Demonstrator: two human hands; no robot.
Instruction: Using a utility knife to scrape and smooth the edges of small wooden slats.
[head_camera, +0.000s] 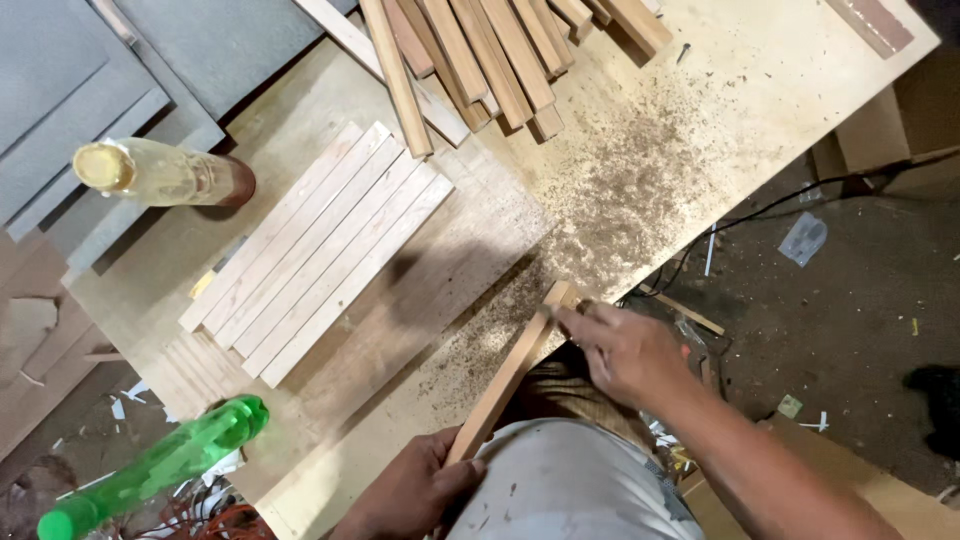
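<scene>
Fingers (575, 322) pinching wood strip (505, 378) (diagonal, up-right)

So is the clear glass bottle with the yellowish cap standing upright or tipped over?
Upright: the clear glass bottle stands on the workbench, its yellowish cap facing the head camera and its dark base resting on the board.

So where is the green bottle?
In the head view, the green bottle lies at the bottom left, past the workbench edge, left of the left hand.
</scene>
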